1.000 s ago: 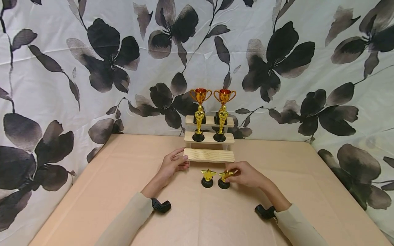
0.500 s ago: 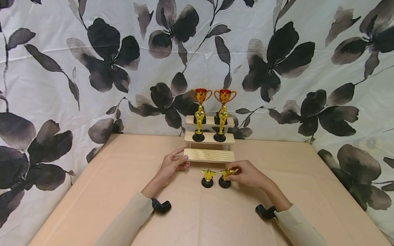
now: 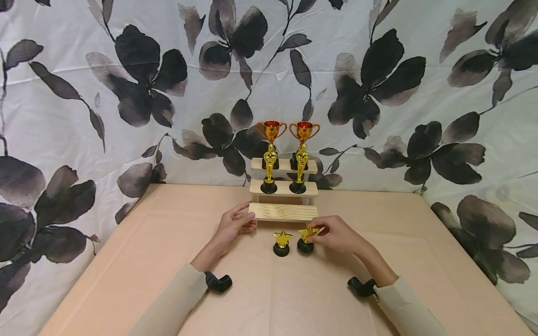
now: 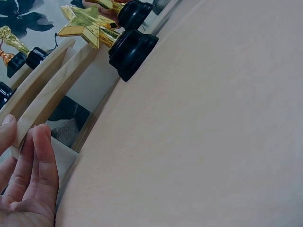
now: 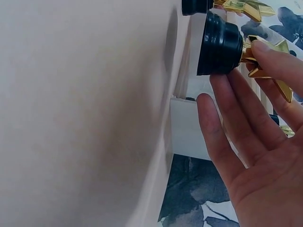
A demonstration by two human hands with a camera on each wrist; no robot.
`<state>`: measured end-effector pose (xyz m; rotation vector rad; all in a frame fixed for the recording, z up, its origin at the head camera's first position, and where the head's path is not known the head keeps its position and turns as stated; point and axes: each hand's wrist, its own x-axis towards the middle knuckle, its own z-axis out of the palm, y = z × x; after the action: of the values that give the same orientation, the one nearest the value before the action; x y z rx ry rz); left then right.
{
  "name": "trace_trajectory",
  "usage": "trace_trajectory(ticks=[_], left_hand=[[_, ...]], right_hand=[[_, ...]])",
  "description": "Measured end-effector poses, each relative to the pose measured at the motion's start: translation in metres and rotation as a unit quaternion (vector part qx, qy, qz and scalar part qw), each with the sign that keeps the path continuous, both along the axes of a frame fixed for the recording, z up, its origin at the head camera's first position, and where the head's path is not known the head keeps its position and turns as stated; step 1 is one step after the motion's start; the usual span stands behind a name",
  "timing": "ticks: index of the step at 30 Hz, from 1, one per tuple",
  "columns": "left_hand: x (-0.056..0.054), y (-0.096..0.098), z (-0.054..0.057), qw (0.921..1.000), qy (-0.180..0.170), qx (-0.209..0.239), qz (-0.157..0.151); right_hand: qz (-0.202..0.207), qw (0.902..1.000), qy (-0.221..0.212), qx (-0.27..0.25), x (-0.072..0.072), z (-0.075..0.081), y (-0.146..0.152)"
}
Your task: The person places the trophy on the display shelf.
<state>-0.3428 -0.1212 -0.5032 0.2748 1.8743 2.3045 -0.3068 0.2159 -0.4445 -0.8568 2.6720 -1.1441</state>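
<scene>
My right hand (image 3: 338,235) pinches a gold star trophy (image 3: 305,246) by its star, between thumb and fingers. In the right wrist view, the black base (image 5: 218,45) is just off the tabletop, with a shadow beside it. A second star trophy (image 3: 281,249) stands upright to its left, in front of the three-step wooden display stand (image 3: 283,213). My left hand (image 3: 231,226) grips the left end of the stand's lowest shelf (image 4: 57,90), thumb above and fingers below. That shelf bears nothing.
Two gold figure trophies (image 3: 269,179) (image 3: 298,179) stand on the middle shelf. Behind them, two cup trophies (image 3: 271,132) (image 3: 304,132) occupy the top shelf. A floral cloth (image 3: 378,154) hangs behind the peach-coloured table (image 3: 168,233).
The right star trophy has risen slightly in my right hand, and its star has tipped a little. My left hand keeps its hold on the shelf.
</scene>
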Motion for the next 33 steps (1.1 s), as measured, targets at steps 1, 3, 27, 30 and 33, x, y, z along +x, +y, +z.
trace_trajectory(ticks=[1, 3, 27, 30, 33], left_hand=[[0.0, 0.0, 0.0, 1.0, -0.001, 0.0, 0.001], [0.0, -0.001, 0.0, 1.0, -0.002, 0.0, 0.001], [0.001, 0.0, 0.002, 0.9999, -0.011, 0.003, -0.004], [0.001, 0.0, 0.002, 0.9999, -0.01, 0.003, -0.003], [0.001, 0.0, 0.002, 0.9999, -0.01, 0.003, -0.002]], right_hand=[[-0.001, 1.0, 0.0, -0.001, 0.0, 0.0, -0.001], [-0.004, 1.0, 0.002, -0.002, 0.0, 0.0, -0.001], [-0.038, 0.9987, 0.029, -0.013, -0.001, 0.007, -0.004], [-0.039, 0.9988, 0.026, -0.011, -0.003, 0.012, -0.006], [-0.036, 0.9989, 0.027, -0.011, -0.004, 0.018, -0.009]])
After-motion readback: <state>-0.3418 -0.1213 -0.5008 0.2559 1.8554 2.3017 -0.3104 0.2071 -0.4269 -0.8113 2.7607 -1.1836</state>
